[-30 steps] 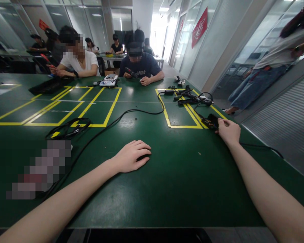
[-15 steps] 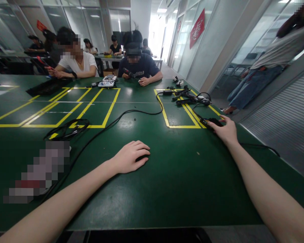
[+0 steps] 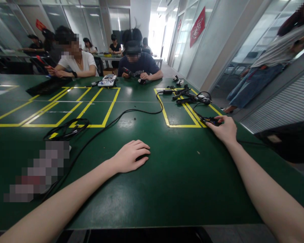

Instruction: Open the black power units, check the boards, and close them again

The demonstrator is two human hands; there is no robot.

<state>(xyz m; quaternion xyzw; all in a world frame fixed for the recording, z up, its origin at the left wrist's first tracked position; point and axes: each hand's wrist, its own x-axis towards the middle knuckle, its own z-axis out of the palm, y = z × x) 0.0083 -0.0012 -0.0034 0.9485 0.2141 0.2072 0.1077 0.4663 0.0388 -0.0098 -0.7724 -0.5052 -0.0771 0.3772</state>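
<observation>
My left hand [image 3: 131,156] rests palm down on the green table [image 3: 167,182], fingers loosely curled and holding nothing. My right hand [image 3: 224,128] reaches to the right side of the table and closes its fingers on a small black device [image 3: 209,120] with a cable, lying by the corner of a yellow taped rectangle [image 3: 183,126]. A thin black cable [image 3: 253,142] runs from under my right hand toward the table's right edge.
A long black cable [image 3: 101,131] crosses the table to a cluster of black adapters [image 3: 190,96]. A coiled cable [image 3: 66,130] lies left. Two seated people [image 3: 139,65] work at the far edge. A person [image 3: 271,60] stands at right; a dark shape [image 3: 286,141] is beside the table.
My right hand shifted slightly left and forward over the black device and gripped it. A dark shape has come into view at the right. My left hand stayed still.
</observation>
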